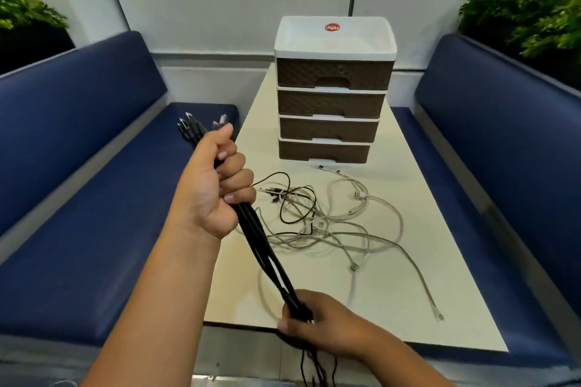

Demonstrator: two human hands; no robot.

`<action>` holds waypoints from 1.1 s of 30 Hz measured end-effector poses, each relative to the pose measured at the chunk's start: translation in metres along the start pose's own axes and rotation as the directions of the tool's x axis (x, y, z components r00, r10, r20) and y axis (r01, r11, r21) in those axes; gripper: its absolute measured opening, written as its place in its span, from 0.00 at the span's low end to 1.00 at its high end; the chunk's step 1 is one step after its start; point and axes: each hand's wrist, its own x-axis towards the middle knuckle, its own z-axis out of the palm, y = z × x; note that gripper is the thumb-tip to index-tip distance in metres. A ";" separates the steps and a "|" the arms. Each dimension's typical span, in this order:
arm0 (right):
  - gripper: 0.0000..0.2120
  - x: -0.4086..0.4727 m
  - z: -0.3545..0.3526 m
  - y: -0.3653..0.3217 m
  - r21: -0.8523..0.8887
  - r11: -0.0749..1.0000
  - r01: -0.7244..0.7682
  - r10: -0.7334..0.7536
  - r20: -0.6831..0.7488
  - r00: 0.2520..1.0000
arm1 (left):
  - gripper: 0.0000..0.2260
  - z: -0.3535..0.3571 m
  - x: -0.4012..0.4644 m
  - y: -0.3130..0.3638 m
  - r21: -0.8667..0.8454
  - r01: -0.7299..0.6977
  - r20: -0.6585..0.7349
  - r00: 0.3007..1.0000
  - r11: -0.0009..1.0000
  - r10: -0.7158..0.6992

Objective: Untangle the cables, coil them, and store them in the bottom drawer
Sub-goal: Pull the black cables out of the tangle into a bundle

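A bundle of black cables (pixel 264 248) stretches diagonally between my hands above the table's near left edge. My left hand (pixel 213 185) is fisted around its upper part, and the plug ends stick out above the fist. My right hand (pixel 314 324) grips the lower part, with loose ends dangling below it. A tangle of white and thin black cables (pixel 330 223) lies on the cream table (pixel 440 261). Behind it stands a brown and white drawer unit; its bottom drawer (pixel 323 151) is shut.
Blue benches flank the table, one on the left (pixel 78 198) and one on the right (pixel 503 166). Green plants stand behind both backrests. A white cable end (pixel 438 316) reaches toward the table's near right edge.
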 end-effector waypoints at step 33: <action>0.07 0.164 -0.158 -0.150 0.111 0.975 0.194 -0.091 -0.598 0.796 | 0.17 -0.093 0.109 0.030 -0.009 0.305 -0.018 0.952 0.952 -0.305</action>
